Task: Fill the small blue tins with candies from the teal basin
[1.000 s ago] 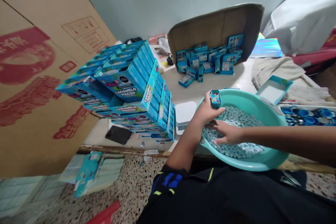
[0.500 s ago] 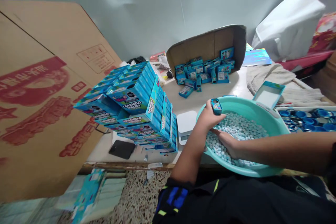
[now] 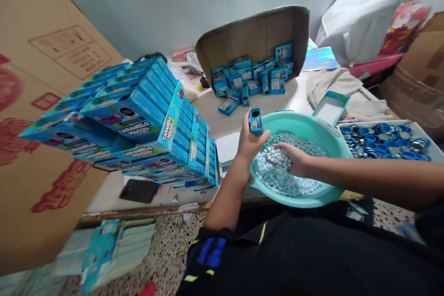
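Observation:
Over the left rim of a turquoise basin (image 3: 301,201), my left hand (image 3: 247,144) grips a small blue candy box (image 3: 256,122) upright, its top showing a dark round hole. Small white and pale-blue candies (image 3: 308,187) fill much of the basin. My right hand (image 3: 294,158) is cupped in the basin with a heap of these candies in its palm and fingers, just below and right of the box. Its thumb lies over the heap's edge.
Left stands a tall stack of blue display boxes (image 3: 180,148) beside a large carton (image 3: 69,101). Behind, an open carton (image 3: 249,32) holds small blue boxes (image 3: 256,83). A white tray (image 3: 425,132) of blue lids is at right. A phone (image 3: 139,190) and white scale (image 3: 227,148) lie nearby.
My right hand has come up out of the candies with a handful, palm now turned upward. My left hand still holds the candy box, now more upright. The whole view has shifted.

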`<state>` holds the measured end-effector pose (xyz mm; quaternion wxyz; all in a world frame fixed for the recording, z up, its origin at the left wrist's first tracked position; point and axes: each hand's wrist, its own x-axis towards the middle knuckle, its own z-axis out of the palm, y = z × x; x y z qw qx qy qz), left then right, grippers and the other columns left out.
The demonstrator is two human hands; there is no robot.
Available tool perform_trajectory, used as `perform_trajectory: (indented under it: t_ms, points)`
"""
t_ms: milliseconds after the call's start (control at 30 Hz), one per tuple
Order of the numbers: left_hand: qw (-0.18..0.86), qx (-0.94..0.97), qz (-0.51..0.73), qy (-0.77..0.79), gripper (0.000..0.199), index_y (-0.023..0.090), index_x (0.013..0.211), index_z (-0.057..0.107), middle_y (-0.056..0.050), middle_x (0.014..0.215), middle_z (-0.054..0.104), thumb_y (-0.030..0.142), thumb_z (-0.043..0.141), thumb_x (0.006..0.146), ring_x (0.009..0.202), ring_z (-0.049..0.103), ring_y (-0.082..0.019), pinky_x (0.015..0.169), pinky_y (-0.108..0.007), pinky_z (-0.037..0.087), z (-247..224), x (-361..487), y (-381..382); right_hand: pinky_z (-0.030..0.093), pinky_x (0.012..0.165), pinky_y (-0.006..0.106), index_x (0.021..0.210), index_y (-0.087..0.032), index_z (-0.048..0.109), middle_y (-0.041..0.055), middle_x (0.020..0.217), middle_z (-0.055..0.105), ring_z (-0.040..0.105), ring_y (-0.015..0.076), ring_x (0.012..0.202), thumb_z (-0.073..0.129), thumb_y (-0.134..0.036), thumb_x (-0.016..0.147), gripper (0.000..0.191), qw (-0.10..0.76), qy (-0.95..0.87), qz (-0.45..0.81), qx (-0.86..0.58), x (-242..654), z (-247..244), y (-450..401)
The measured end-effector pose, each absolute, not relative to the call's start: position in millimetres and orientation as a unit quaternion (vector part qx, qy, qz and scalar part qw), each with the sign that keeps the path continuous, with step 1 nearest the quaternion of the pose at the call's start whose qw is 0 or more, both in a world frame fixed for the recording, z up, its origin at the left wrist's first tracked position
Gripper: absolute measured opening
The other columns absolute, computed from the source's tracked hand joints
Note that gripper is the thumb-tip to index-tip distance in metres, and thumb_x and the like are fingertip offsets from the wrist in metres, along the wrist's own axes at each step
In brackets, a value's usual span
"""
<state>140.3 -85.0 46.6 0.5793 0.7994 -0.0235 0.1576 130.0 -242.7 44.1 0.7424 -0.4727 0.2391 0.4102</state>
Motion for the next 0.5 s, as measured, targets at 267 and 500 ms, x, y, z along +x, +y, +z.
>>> perform_trajectory:
  t_ms: [267, 500]
  points:
    - [0.501, 0.859, 0.085, -0.051, 0.080, 0.014, 0.148, 0.050, -0.015, 0.146, 0.056, 0.016, 0.065, 0.070, 0.134, 0.055, -0.029, 0.116, -0.039, 0.043, 50.9, 130.5, -83.4, 0.059, 0.060, 0.022, 0.089, -0.023, 0.063, 0.0034, 0.078, 0.071, 0.068, 0.0140, 0.068, 0.057, -0.027, 0.092, 0.009, 0.852, 0.247, 0.261, -0.381, 154.5, 72.8, -281.0]
    - [0.476, 0.869, -0.083, -0.108, 0.074, 0.020, 0.143, 0.059, -0.010, 0.137, 0.067, 0.016, 0.068, 0.070, 0.124, 0.064, -0.030, 0.108, -0.041, 0.051, 65.1, 104.9, -94.7, 0.060, 0.067, 0.025, 0.084, -0.026, 0.059, 0.0007, 0.072, 0.064, 0.066, 0.0153, 0.071, 0.054, -0.036, 0.086, 0.012, 0.897, 0.100, 0.149, -0.403, 176.8, 80.1, -278.4]
